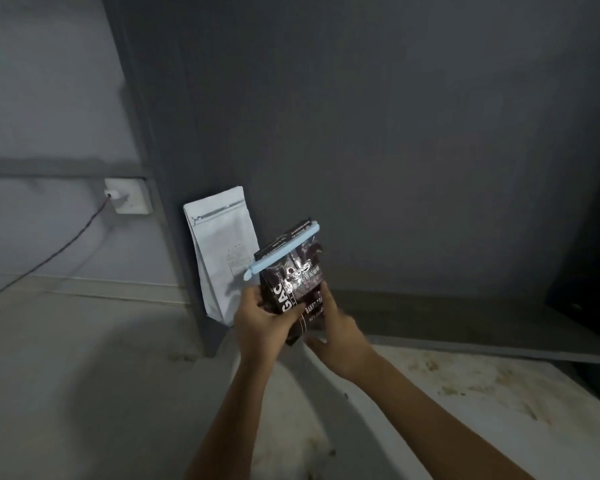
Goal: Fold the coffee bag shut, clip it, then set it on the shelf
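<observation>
A dark, glossy coffee bag with white lettering is held upright and tilted, its top folded over. A long light-blue clip runs across the fold. My left hand grips the bag's lower left side. On the lower right side and underneath it sits my right hand. The bag hangs in front of the low dark grey shelf, just right of a white pouch.
A white zip pouch stands on the shelf against its left upright panel. A wall socket with a dark cable is at the left. The pale, stained floor lies below. A dark object fills the shelf's right end.
</observation>
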{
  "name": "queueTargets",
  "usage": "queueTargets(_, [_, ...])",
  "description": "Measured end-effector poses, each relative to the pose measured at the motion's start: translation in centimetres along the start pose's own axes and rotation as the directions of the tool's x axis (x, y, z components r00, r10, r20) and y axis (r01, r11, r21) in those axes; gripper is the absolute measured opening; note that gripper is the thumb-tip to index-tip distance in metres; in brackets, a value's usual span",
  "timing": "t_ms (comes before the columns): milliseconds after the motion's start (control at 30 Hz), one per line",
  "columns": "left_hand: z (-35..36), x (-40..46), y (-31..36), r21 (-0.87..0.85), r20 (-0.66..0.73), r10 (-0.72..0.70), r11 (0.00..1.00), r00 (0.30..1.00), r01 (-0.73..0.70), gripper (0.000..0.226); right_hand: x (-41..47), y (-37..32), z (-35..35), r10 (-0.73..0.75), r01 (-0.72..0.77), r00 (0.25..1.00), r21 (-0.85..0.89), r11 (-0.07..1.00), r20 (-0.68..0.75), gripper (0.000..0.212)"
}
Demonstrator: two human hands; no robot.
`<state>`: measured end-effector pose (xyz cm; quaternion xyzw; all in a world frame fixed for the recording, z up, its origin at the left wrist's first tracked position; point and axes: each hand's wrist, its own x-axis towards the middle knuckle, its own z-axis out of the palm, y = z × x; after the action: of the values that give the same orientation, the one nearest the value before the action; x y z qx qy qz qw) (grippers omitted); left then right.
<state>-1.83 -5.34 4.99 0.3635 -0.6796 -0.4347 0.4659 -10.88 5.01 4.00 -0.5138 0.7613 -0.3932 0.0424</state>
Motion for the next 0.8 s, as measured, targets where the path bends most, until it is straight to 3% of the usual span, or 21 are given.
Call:
queueTargets(233, [1.1,3.2,-0.7,0.018,-0.153,-0.124,0.992,0.980,0.128,0.050,4.1,0.0,3.3,0.004,-0.003,0.998,-0.014,1.000,0.069,0.093])
queueTargets(467, [1.8,4.7,-2.3,0.046,-0.186,-0.206,0.975,0.961,0.217,0.053,5.9,0.6,4.7,0.027,-0.018,0.976,-0.042,0.999,0.217,0.091])
queueTargets(800, [1.1,5.3,-2.4,0.064,0.119,-0.208,0.977,0.971,0.201,0.052,4.7,-0.1,4.9,0.139,-0.072,0.938,-0.212,0.975,0.318,0.093])
